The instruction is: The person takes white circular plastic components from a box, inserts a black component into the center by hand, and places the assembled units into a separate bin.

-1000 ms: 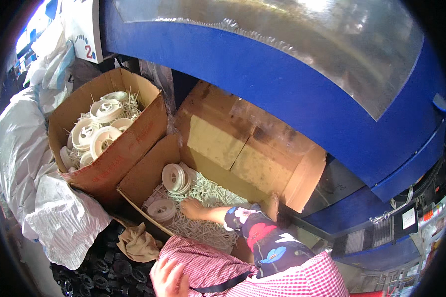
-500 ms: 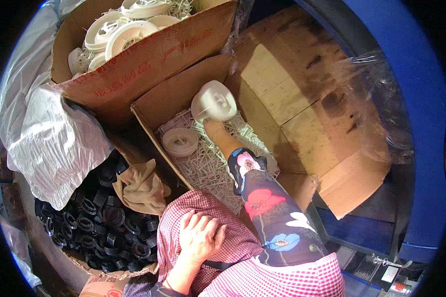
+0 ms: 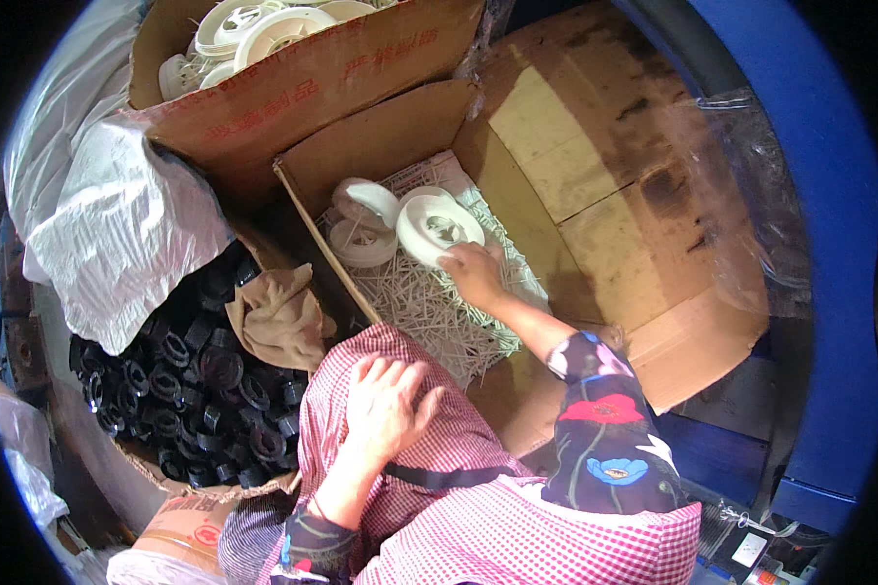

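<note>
My right hand (image 3: pixel 476 275) reaches into an open cardboard box (image 3: pixel 307 229), fingers closed on the near edge of a white plastic ring-shaped part (image 3: pixel 415 226). To its left, a second white round piece (image 3: pixel 369 202), smeared by motion, tilts above another white ring (image 3: pixel 353 250) lying in the box. Thin white plastic sticks (image 3: pixel 410 302) cover the box's bottom beneath them. My left hand (image 3: pixel 388 402) rests on my knee over the checkered cloth, fingers loosely extended, nothing in it.
Behind stands a taller cardboard box (image 3: pixel 332 73) full of white round parts (image 3: pixel 281 31). At left, black plastic rings (image 3: pixel 200 390) fill another container, with a brown cloth (image 3: pixel 281 317) and white plastic sheeting (image 3: pixel 127 224) beside them. A blue machine frame (image 3: pixel 829 292) borders the right.
The blurred white part that my right hand held has given way to a ring gripped by its edge, while another piece tilts over the left ring. The view has shifted; my left hand stays put.
</note>
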